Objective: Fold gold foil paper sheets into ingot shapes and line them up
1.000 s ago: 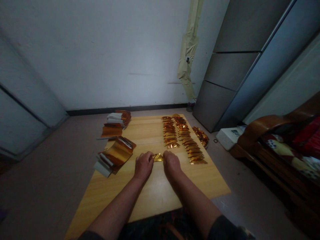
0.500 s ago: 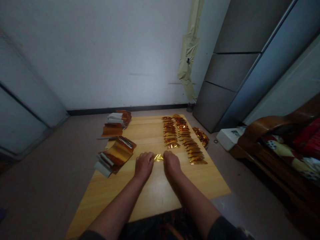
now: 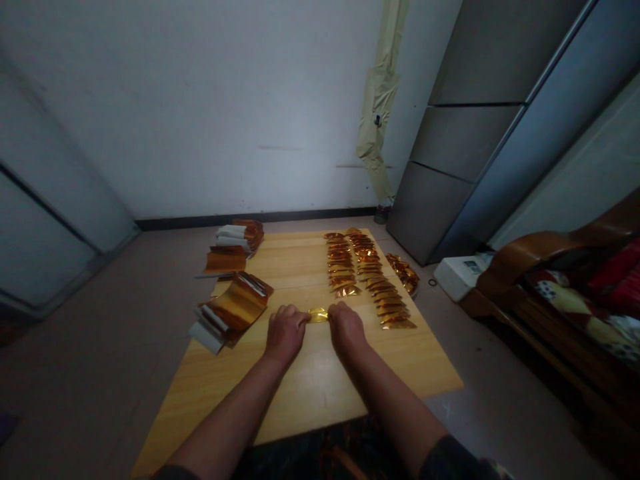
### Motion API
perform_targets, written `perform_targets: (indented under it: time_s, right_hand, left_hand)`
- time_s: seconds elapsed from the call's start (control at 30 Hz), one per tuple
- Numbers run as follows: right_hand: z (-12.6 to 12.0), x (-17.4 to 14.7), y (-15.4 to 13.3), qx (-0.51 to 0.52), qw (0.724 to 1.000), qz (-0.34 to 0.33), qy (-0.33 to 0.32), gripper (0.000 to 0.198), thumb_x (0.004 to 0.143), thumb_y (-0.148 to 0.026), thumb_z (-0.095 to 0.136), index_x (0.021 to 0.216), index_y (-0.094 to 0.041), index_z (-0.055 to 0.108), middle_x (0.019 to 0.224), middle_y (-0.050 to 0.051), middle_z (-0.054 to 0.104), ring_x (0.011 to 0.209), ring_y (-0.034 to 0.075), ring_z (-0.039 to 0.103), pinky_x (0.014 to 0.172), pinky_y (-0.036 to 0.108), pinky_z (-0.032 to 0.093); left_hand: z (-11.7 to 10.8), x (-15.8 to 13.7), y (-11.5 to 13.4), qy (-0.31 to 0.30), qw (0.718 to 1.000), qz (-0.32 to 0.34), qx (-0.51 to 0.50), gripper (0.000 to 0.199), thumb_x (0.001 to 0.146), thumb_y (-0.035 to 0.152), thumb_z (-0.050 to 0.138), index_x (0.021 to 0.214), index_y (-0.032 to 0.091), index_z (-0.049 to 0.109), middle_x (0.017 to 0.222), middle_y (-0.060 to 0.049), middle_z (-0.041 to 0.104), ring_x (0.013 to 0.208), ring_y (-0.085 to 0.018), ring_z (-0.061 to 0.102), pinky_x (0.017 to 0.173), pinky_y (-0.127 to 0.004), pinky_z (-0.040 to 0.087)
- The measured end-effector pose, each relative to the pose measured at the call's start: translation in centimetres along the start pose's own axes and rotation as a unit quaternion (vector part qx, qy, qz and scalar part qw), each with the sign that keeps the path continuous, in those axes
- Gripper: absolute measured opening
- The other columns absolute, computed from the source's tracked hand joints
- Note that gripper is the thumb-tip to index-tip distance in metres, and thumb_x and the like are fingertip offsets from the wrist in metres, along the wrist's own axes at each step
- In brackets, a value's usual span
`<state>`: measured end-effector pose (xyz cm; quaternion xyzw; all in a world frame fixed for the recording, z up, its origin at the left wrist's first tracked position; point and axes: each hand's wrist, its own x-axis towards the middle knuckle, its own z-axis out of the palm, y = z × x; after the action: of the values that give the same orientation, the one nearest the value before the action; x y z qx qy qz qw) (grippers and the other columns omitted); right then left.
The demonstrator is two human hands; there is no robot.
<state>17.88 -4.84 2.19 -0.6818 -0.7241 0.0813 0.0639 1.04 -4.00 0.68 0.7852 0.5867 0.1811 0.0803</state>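
A small shiny gold foil paper (image 3: 318,315) lies between my two hands, low over the wooden table (image 3: 300,393). My left hand (image 3: 287,331) pinches its left end with closed fingers. At its right end, my right hand (image 3: 346,328) is closed on it too, the fingertips partly hidden by the knuckles. Two rows of folded gold foil pieces (image 3: 342,263) stretch along the table's right side, beyond my right hand. To the left of my left hand lies a fanned stack of gold and grey paper sheets (image 3: 237,303).
A second stack of papers (image 3: 226,260) sits at the table's far left edge. Past the right edge, a container of gold foil pieces (image 3: 403,273) stands low. A grey refrigerator (image 3: 450,147), a white box (image 3: 456,277) and a wooden bench (image 3: 515,267) are at right.
My hands have moved slightly apart, and a little more of the gold foil paper shows between them. Its surface looks more creased and rounded. The stacks and rows are unchanged.
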Motion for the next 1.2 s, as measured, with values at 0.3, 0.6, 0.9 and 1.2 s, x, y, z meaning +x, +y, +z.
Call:
perform_targets:
  time_s: [0.3, 0.6, 0.9, 1.2]
  right_hand:
    - [1.1, 0.1, -0.7, -0.056, 0.992, -0.109, 0.030, 0.015, 0.096, -0.020, 0.047, 0.100, -0.019, 0.062, 0.099, 0.008, 0.059, 0.094, 0.021, 0.051, 0.074, 0.030, 0.037]
    - [0.6, 0.1, -1.4, -0.071, 0.991, -0.109, 0.015, 0.021, 0.094, -0.014, 0.044, 0.103, -0.015, 0.064, 0.102, 0.013, 0.061, 0.099, 0.025, 0.052, 0.080, 0.037, 0.039]
    - [-1.0, 0.8, -2.7, -0.007, 0.997, -0.037, -0.068, 0.022, 0.091, -0.012, 0.047, 0.103, -0.016, 0.065, 0.101, 0.011, 0.064, 0.084, 0.018, 0.064, 0.067, 0.026, 0.041]
    - [-0.4, 1.0, -1.2, 0.074, 0.996, -0.008, -0.049, 0.023, 0.087, -0.013, 0.047, 0.094, -0.020, 0.067, 0.098, 0.005, 0.066, 0.088, 0.015, 0.062, 0.068, 0.022, 0.037]
  left_hand:
    - [-0.6, 0.4, 1.4, -0.025, 0.985, 0.133, 0.105, 0.027, 0.092, 0.017, 0.041, 0.085, 0.018, 0.067, 0.091, -0.010, 0.060, 0.094, -0.025, 0.048, 0.081, -0.040, 0.033]
    - [-0.3, -0.7, 0.9, -0.042, 0.986, 0.147, 0.071, 0.031, 0.093, 0.013, 0.036, 0.105, 0.018, 0.064, 0.101, -0.011, 0.063, 0.093, -0.024, 0.051, 0.083, -0.040, 0.038]
    - [-0.4, -1.6, 1.4, -0.034, 0.991, 0.124, 0.031, 0.032, 0.088, 0.016, 0.046, 0.114, 0.026, 0.063, 0.116, -0.008, 0.063, 0.098, -0.024, 0.051, 0.086, -0.040, 0.041]
    - [0.7, 0.5, -1.4, -0.014, 0.983, 0.086, -0.162, 0.022, 0.084, 0.011, 0.053, 0.083, 0.022, 0.071, 0.096, -0.004, 0.072, 0.093, -0.018, 0.060, 0.087, -0.033, 0.047]
